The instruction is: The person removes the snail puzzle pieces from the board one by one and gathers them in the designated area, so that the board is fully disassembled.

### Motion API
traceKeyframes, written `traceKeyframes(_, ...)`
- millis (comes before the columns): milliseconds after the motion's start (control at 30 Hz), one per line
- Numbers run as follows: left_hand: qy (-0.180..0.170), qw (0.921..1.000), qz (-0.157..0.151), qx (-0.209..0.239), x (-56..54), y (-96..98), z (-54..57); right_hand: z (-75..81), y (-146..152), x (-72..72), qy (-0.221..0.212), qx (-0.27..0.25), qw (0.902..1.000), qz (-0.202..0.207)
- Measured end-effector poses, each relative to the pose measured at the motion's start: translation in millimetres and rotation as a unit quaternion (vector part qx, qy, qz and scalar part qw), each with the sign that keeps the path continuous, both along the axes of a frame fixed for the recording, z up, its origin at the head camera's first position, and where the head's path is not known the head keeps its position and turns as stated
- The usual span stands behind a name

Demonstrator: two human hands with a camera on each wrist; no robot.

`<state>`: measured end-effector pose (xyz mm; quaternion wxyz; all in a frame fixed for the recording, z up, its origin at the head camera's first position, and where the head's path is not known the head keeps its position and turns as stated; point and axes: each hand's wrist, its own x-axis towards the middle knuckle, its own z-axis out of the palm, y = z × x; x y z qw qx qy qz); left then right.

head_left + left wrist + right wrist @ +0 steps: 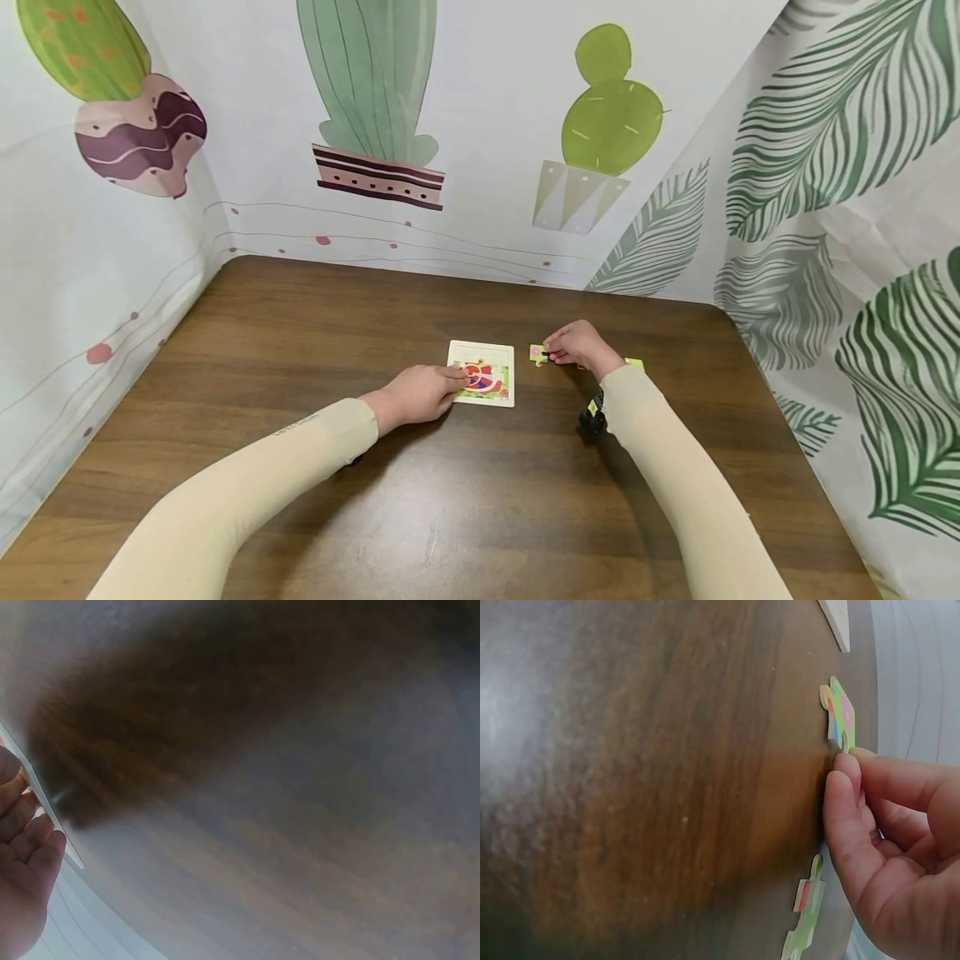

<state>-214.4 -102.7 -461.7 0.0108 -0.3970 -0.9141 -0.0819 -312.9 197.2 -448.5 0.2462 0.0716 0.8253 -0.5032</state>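
A puzzle board [507, 375] with a pale frame and a red, green and blue picture lies on the table. My left hand [420, 393] is at its left side, fingers over the picture. In the left wrist view, curled fingers [45, 859] meet the edge of the board [56, 814]. Right of the board, my right hand [581, 346] pinches a green puzzle piece [536, 352] with a pink patch between thumb and fingertips. The right wrist view shows that puzzle piece [843, 712] tilted, its near end hidden by the fingertips of the right hand [900, 840].
Another green puzzle piece [804, 919] with a red patch lies below the right hand. Past the right wrist, a bit of a green piece [635, 364] shows. The brown wooden table [480, 500] meets a cactus-patterned wall covering [480, 167] at the back. A black wrist device [592, 417] hangs under the right sleeve.
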Motion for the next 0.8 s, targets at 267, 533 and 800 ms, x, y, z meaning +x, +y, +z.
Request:
traceKeyframes(267,-0.006,1.0000,0.004,-0.003,0.7,-0.7,-0.3,1.8,-5.1,2.4,0.014,0.019,0.9997,-0.003)
traceKeyframes(533,-0.003,1.0000,0.003,-0.002,-0.3,-1.0,-0.7,5.3,-8.1,6.7,0.046,0.065,0.9968,0.008)
traceKeyframes(800,0.001,1.0000,0.002,0.002,0.1,0.1,-0.5,2.5,-7.8,7.0,0.052,0.071,0.9961,0.012)
